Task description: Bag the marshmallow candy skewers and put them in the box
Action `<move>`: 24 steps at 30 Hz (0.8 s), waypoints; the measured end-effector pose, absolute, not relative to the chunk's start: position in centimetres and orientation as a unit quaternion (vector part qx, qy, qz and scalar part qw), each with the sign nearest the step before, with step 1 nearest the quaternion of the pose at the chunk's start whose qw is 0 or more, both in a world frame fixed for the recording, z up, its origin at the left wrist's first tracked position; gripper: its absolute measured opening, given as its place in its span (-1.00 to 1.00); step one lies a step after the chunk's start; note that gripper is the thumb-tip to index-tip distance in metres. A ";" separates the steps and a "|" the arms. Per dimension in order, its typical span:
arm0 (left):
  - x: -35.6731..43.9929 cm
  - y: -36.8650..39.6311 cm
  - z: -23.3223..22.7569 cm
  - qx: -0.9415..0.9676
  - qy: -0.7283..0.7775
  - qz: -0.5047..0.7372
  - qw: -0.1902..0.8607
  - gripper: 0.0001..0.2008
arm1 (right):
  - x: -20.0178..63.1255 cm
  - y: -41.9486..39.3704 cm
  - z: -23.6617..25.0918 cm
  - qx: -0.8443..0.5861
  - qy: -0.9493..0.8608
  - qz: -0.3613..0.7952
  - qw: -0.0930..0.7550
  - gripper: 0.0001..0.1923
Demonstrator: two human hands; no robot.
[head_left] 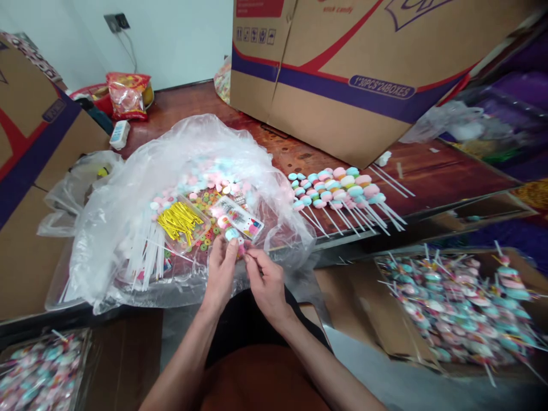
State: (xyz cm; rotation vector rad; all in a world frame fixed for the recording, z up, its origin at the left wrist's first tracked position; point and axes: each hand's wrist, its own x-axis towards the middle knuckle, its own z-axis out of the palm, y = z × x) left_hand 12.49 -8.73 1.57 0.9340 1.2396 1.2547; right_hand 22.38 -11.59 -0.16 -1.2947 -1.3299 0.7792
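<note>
— Holding anything, those two hands?

— Yes. The left hand [220, 268] has its fingertips pinched shut around a small stack of pastel blue and pink marshmallow candy pieces [234, 235], right at the near edge of the table. The right hand [266, 279] sits just beside it, thumb and forefinger closed on the pink lower end of the same stack; whether a stick is between them I cannot tell.

— What lies around them?

— One large crumpled clear plastic sheet [128, 217] spread on the dark red-brown wooden table [299, 151]. On it: one clear tray with a bundle of yellow metallic twist ties [180, 220], too many to count; a scatter of small coloured ring candies [204, 231]; one printed plastic packet [240, 218]; a heap of loose pink and blue marshmallows [214, 177]; and a fan of thin white plastic sticks [148, 257].

— Finished ones?

— A row of pastel marshmallow skewers [338, 191] lies to the right, well apart from the hands, roughly a dozen, sticks pointing right and down. Two cardboard boxes of wrapped skewers sit below the table: one at the right [454, 311], one at the lower left [40, 368], both blurred.

— Behind?

— One big brown cardboard carton with blue and red stripes [363, 63], and one red snack bag [127, 94] near the wall.
</note>
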 end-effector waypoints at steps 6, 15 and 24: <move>12.6 -8.1 1.9 0.322 0.471 0.539 0.620 -0.69 | 23.2 -12.6 -0.1 -0.535 -0.524 0.434 0.501 -0.76; 12.2 -8.5 2.1 0.263 0.446 0.510 0.687 -0.69 | 23.0 -12.1 0.2 -0.516 -0.498 0.472 0.513 -0.72; 10.7 -8.1 2.0 0.176 0.388 0.570 0.702 -0.69 | 22.0 -11.7 0.0 -0.475 -0.504 0.532 0.488 -0.71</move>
